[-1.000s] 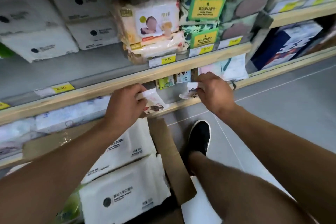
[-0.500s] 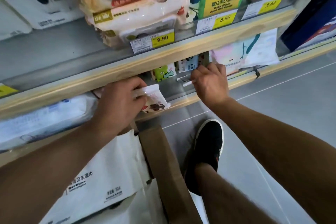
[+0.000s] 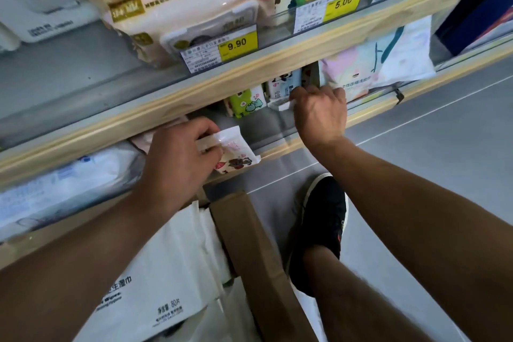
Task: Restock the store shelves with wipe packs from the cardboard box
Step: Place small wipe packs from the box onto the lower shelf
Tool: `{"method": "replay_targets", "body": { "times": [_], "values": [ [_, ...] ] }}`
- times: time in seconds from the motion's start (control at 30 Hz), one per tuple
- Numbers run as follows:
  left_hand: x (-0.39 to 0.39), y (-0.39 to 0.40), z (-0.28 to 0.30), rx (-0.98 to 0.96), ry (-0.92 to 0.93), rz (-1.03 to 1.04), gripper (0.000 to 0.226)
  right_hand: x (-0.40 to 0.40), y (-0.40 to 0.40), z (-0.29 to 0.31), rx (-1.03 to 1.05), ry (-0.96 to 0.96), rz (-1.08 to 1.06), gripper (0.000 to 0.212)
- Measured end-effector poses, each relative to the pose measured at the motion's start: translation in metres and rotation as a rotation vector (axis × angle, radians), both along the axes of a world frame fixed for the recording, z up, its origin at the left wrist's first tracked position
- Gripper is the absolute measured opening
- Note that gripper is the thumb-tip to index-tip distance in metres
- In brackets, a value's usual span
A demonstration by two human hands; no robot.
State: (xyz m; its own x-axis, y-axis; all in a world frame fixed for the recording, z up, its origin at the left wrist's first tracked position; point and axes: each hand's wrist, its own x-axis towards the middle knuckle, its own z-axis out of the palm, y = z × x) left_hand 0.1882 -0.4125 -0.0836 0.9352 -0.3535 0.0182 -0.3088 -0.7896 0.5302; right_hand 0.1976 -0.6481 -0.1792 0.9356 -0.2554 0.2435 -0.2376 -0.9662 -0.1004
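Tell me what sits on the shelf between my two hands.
In the head view, a small green pack stands between the left hand and right hand.

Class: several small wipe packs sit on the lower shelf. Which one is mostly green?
The small pack printed with cartoon frogs, standing between the two hands. The pack in the left hand is white and pink; its neighbour to the right is pale blue.

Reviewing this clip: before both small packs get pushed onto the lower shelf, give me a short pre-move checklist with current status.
1. Left hand grips the small bear-print pack: ok.
2. Right hand holds a small white pack: ok, mostly hidden.
3. Free space on the lower shelf between the hands: ok.
4. Green pack standing upright behind: ok.
5. Depth behind the upper shelf edge: cannot tell.
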Motion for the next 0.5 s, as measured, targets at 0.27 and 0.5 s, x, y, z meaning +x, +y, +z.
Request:
{"method": "replay_targets", "body": {
  "times": [0.27, 0.5],
  "values": [
    [-0.002, -0.002, -0.003, 0.02, -0.006, -0.019, 0.017, -0.01, 0.009, -0.004, 0.296, 0.189, 0.079, 0.099],
    [-0.001, -0.008, -0.006, 0.038, -0.006, -0.01, 0.017, 0.006, 0.01, -0.014, 0.313, 0.33, 0.041, 0.088]
  ]
}}
